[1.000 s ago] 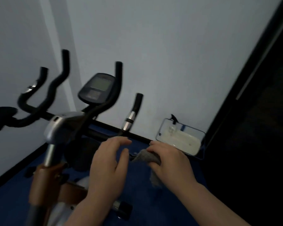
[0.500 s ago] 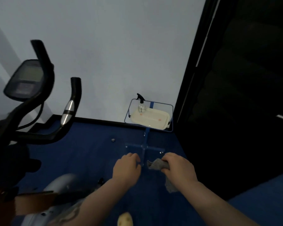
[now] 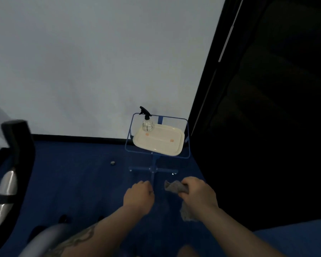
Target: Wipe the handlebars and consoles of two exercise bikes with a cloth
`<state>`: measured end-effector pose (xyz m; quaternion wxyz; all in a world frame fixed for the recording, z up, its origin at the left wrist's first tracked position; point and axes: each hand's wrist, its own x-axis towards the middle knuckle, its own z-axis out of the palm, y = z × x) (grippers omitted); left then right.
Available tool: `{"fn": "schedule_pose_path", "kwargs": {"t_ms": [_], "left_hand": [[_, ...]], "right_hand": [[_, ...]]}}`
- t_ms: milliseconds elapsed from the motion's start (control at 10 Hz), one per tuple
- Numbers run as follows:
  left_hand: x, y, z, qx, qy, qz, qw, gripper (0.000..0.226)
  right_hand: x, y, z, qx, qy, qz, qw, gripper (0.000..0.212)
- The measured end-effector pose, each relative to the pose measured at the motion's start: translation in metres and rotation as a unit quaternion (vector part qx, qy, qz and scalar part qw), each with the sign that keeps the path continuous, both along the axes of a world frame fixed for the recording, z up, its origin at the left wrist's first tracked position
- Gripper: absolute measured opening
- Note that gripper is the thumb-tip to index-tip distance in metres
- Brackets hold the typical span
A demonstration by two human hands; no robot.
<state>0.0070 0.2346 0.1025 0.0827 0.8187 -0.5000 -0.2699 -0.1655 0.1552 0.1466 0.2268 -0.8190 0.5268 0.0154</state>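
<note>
My right hand [image 3: 198,195] grips a crumpled grey cloth [image 3: 174,188]; one end sticks out to the left and the other hangs below the hand. My left hand [image 3: 139,197] is curled into a loose fist a little to the left of the cloth, with nothing in it. Only one black handlebar [image 3: 17,143] with a silver grip sensor [image 3: 4,193] shows at the far left edge. The bike's console is out of view.
A blue wire stand [image 3: 156,156] against the white wall holds a cream tray [image 3: 174,143] with a clear spray bottle [image 3: 147,123] on it. The floor is blue carpet. A dark doorway fills the right side. A grey bike part [image 3: 50,236] lies bottom left.
The view has swung right, away from the bike, so the console and most handlebars have left the frame. The stand with the tray is now central. My left hand has closed into a fist.
</note>
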Motion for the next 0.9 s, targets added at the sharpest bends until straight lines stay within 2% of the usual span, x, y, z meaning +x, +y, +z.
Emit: {"fn": "schedule_pose_path", "kwargs": {"t_ms": [200,400,600,700,800,900], "left_hand": [[0.026,-0.047,-0.014,0.01,0.019,0.054,0.998,0.02],[0.057,-0.102,-0.026,0.036,0.032,0.152,0.987,0.019],[0.081,-0.18,-0.024,0.008,0.048,0.223,0.974,0.023],[0.09,-0.21,-0.024,-0.009,0.047,0.24,0.97,0.023],[0.097,-0.227,-0.028,-0.017,0.051,0.264,0.963,0.025],[0.099,-0.227,-0.028,-0.016,0.053,0.275,0.96,0.025]], "right_hand": [[0.034,-0.076,-0.02,0.011,-0.009,-0.011,1.0,0.012],[0.087,-0.183,-0.044,0.032,-0.01,0.013,0.999,0.012],[0.146,-0.275,-0.063,-0.001,-0.008,0.034,0.999,0.013],[0.165,-0.305,-0.078,0.027,0.019,0.062,0.998,0.007],[0.172,-0.324,-0.095,0.091,0.056,0.088,0.99,0.044],[0.169,-0.324,-0.1,0.123,0.077,0.119,0.982,0.053]]}}
